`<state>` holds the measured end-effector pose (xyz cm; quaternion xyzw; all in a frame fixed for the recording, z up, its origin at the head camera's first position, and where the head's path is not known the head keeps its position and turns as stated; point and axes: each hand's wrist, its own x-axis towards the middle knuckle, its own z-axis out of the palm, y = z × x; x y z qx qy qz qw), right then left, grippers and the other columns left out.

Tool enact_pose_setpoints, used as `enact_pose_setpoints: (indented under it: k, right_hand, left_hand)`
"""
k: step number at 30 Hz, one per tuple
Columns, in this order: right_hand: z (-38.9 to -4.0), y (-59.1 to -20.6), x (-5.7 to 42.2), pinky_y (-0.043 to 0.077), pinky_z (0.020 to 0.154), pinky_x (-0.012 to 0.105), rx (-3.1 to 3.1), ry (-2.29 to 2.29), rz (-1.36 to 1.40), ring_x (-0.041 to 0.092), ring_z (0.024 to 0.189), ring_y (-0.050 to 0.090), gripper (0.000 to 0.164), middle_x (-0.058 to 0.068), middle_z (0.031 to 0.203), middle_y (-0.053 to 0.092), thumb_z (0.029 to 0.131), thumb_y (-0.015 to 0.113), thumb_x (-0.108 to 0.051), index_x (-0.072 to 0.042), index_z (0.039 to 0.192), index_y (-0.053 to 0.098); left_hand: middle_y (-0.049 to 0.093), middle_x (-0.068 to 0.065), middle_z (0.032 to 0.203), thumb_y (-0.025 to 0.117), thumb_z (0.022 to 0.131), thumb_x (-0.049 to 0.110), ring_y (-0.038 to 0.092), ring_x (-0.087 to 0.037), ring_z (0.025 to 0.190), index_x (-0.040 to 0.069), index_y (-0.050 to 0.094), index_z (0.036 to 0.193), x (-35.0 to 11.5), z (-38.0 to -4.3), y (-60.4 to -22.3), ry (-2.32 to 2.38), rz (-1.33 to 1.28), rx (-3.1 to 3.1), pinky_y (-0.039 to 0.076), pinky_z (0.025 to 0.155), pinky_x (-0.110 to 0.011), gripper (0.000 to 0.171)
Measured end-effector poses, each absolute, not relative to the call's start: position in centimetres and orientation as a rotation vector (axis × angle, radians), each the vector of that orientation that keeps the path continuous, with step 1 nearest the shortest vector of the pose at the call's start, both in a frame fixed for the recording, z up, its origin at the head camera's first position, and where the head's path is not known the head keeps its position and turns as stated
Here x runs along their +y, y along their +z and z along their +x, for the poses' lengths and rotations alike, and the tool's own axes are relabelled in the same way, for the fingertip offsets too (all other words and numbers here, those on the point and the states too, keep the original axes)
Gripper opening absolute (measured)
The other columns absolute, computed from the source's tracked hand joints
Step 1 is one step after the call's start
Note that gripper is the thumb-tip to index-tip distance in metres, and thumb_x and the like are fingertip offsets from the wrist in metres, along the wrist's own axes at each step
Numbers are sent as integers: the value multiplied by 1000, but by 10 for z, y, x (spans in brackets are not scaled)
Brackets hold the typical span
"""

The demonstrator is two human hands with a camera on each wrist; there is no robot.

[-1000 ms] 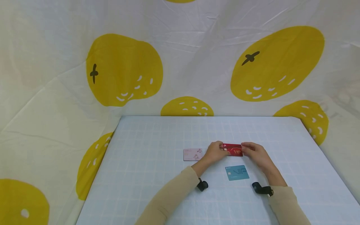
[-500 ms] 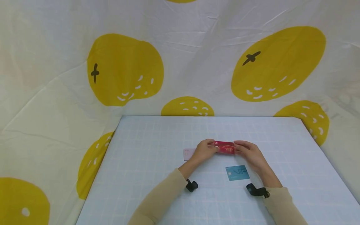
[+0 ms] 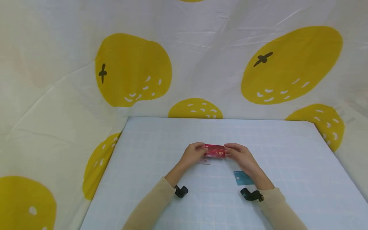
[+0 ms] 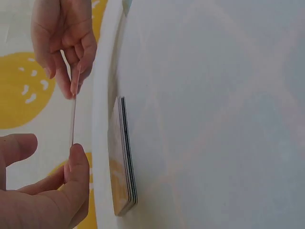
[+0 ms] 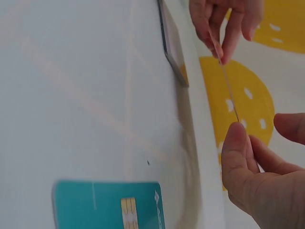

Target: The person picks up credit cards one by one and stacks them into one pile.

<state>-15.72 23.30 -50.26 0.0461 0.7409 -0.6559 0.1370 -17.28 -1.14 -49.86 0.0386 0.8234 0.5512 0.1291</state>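
Observation:
Between my two hands, a red VIP card (image 3: 215,150) is held up off the table, seen edge-on in both wrist views. My left hand (image 3: 192,155) pinches its left end between thumb and fingers. The right end is pinched by my right hand (image 3: 242,158). Under and just in front of the red card lies a small neat stack of cards with a pink one on top (image 3: 203,161); the left wrist view shows the layered edges of this stack (image 4: 125,157). Most of the stack is hidden in the head view by the left hand and the red card.
A teal card with a chip (image 3: 242,177) lies flat on the table (image 3: 155,150), partly covered by my right forearm. Its chip end (image 5: 90,205) shows in the right wrist view. Behind the table hangs a white cloth (image 3: 207,70) with yellow fruit shapes.
Both hands have moved left with the red card, from right of the pink-topped stack to above it. The right forearm now covers part of the teal card, which has stayed put.

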Motion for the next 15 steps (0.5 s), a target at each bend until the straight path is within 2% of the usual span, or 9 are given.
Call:
enact_pose_setpoints:
  k: [7,15]
  right_hand:
    - [-162,-509,211,51,93,32,2104,-1913,77,30,115,59,52,20,142,49,99,65,-29,3,139,53]
    - [-163,-511,192,53,91,31,2035,-1955,32,28,109,62,48,21,136,54,100,64,-23,6,137,53]
  left_hand:
    - [64,-10,126,61,101,30,66,-15,100,4,63,132,-36,-169,-498,1658,40,2340,55,86,-34,40]
    - [66,-11,122,62,101,29,67,-15,96,1,63,130,-56,-167,-503,1695,22,2318,56,83,-31,41]
